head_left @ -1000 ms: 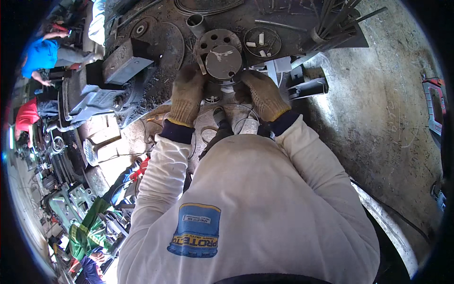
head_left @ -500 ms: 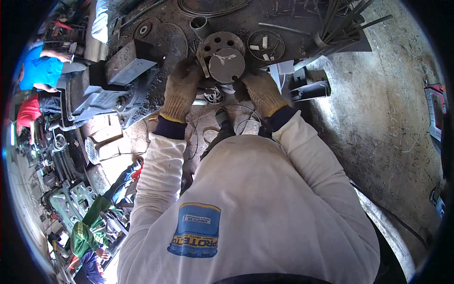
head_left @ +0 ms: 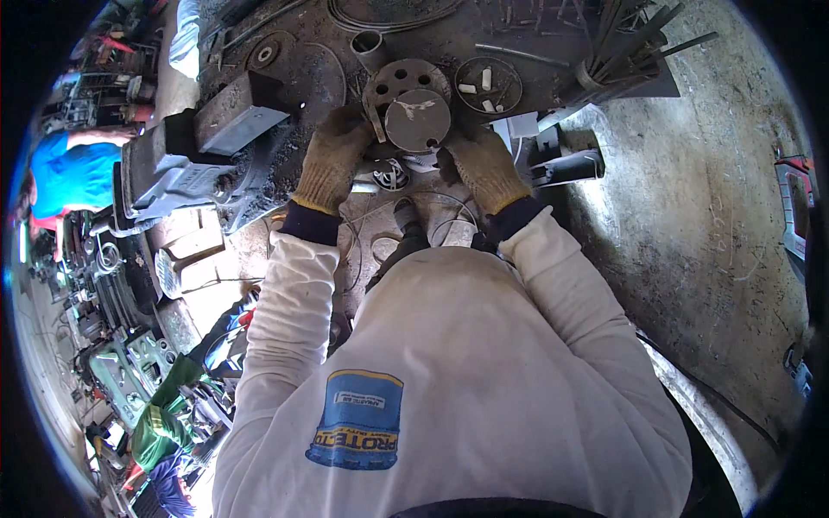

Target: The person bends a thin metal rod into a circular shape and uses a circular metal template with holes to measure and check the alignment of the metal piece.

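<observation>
Disc (head_left: pixel 418 123) at grimy workshop bench (head_left: pixel 546 82)

From where I stand, the plain grey metal disc (head_left: pixel 418 125) sits between the gloved left hand (head_left: pixel 332 162) and right hand (head_left: pixel 486 168) — round, scuffed, a pale smear across its upper face, a small dark notch at its lower right edge. It overlaps a wider dark disc (head_left: pixel 412 84) behind, pierced with round holes. A narrow strip (head_left: pixel 376 126) slants along its left side.
</observation>
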A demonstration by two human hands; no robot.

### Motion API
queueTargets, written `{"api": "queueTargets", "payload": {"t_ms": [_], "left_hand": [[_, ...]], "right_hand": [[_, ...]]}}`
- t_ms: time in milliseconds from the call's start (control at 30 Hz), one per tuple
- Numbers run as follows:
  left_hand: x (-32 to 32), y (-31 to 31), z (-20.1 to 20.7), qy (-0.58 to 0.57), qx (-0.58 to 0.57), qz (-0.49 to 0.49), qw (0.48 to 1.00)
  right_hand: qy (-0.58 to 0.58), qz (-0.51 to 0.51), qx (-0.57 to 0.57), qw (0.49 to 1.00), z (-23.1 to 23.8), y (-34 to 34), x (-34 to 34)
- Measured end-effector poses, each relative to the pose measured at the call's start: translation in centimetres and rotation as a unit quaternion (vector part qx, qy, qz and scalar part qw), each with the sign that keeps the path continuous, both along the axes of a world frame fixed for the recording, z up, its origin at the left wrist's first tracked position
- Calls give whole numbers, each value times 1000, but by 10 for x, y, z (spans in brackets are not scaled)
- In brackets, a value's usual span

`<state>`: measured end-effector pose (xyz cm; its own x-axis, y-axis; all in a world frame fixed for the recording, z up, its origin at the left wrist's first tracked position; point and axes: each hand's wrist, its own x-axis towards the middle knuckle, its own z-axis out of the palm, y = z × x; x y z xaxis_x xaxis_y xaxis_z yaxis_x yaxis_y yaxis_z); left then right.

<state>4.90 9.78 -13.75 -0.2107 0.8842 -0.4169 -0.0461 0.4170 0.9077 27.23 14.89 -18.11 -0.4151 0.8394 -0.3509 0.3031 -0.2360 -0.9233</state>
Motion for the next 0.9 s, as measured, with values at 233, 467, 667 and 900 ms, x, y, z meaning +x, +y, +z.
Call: {"api": "queueTargets", "payload": {"t_ms": [233,467,667,900], "left_hand": [[-2,6,-8,6,-27,16,999],[-12,3,-15,64,26,-52,996],[-13,1,-11,-46,-41,16,998],[6,-6,3,-45,-54,32,997]], "right_hand": [[142,-42,-135,980,13,-11,30],[143,-124,-107,976,-20,-17,54],[191,-83,-39,977,-19,-17,30],[94,-109,-58,988,4,-5,13]]}}
